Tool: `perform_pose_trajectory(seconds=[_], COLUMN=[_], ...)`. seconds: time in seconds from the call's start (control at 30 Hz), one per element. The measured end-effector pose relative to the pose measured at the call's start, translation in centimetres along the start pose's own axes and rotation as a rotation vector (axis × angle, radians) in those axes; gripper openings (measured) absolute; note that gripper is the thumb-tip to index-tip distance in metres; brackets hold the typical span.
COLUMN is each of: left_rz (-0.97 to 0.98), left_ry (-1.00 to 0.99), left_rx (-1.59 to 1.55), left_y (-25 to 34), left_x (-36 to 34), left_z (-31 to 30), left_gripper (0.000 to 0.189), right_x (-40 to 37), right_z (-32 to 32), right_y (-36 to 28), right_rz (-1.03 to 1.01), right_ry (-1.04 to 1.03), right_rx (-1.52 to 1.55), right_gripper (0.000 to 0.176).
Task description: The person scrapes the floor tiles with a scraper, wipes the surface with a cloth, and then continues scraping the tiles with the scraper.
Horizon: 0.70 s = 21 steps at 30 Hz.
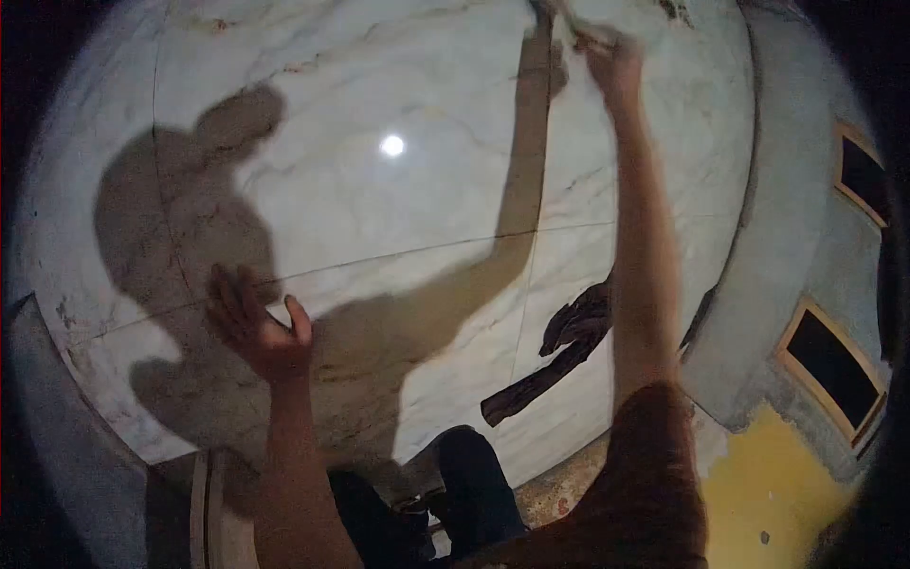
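Note:
My left hand (254,327) is held palm down over the white marble surface (445,190), with its fingers stretched out and the thumb apart. It holds nothing. My right arm reaches far forward to the top of the view. There my right hand (614,66) is closed, and its fingers are smeared by motion. A thin, pale, blurred thing (576,27) runs from the fingers towards the top edge; its kind cannot be made out. Beside my right forearm lies a crumpled dark brown cloth (559,356), partly hidden by the arm.
A raised grey ledge (758,275) borders the marble on the right, with wood-framed dark panels (834,365) beyond it. Yellow paint (773,474) shows below. My knees (474,484) are at the near edge. Shadows of my head and arm fall across the marble.

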<state>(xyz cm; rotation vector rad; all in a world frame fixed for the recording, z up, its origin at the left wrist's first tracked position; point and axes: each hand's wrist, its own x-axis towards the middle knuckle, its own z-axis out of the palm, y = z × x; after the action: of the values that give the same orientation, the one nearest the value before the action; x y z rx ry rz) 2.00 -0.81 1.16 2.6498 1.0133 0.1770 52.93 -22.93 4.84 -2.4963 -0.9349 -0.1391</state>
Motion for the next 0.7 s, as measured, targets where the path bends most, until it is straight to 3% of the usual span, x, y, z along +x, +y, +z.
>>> perform_pose_trajectory(seconds=[0.03,0.07,0.13,0.2,0.23,0.27,0.3,0.4,0.47,0.5,0.53,0.57,0.63,0.7], left_rz=[0.035,0.072,0.055,0.024,0.011,-0.005,-0.018,-0.038,-0.044,-0.074,-0.085,-0.077,-0.068,-0.074], left_ry=[0.029,0.058,0.030,0.030,0.013,-0.003,-0.058,-0.104,-0.135,-0.139,-0.106,-0.102,-0.133,-0.135], left_rx=[0.022,0.048,0.060,0.012,0.012,0.017,0.016,0.046,0.072,0.067,0.064,0.058,0.108,0.103], left_y=[-0.2,-0.8,-1.1,-0.3,-0.6,-0.7,-0.3,-0.3,-1.1,-0.7,-0.4,-0.4,-0.4,-0.1], left_x=[-0.1,0.0,-0.2,0.2,0.1,0.0,0.6,0.8,-0.1,0.0,0.8,0.9,0.4,1.0], left_z=[0.6,0.6,0.0,0.2,0.2,0.1,-0.5,-1.0,-0.9,-0.3,0.2,0.4,-0.5,-0.7], left_gripper=[0.073,0.072,0.072,0.072,0.072,0.072,0.070,0.070,0.070,0.071,0.071,0.072,0.074,0.079], right_x=[6.4,10.5,11.1,4.0,-2.7,-9.5,-15.3,-26.0,-20.4,-15.8,-9.6,-1.8,13.6,19.0], right_z=[0.3,-1.3,-5.4,-8.7,-9.6,-10.8,-11.0,-10.0,-6.6,-4.6,-1.7,1.1,2.4,-1.2], right_y=[3.0,3.0,0.8,1.7,-7.5,-10.9,-13.1,-20.0,-19.0,-15.5,-11.1,-5.0,-0.3,-1.2], right_rz=[-0.055,0.094,0.241,0.152,0.184,0.504,0.505,0.835,0.719,0.536,0.476,0.114,0.129,0.241], right_ry=[0.025,-0.032,-0.167,-0.235,-0.255,-0.348,-0.252,-0.191,-0.204,-0.146,-0.085,0.018,-0.066,-0.213], right_rx=[0.133,0.077,-0.078,-0.522,-0.077,-0.248,-0.085,0.126,0.024,0.151,0.283,-0.104,-0.038,-0.010], right_gripper=[0.016,0.017,0.017,0.017,0.031,0.023,0.021,0.020,0.018,0.020,0.023,0.031,0.028,0.026])
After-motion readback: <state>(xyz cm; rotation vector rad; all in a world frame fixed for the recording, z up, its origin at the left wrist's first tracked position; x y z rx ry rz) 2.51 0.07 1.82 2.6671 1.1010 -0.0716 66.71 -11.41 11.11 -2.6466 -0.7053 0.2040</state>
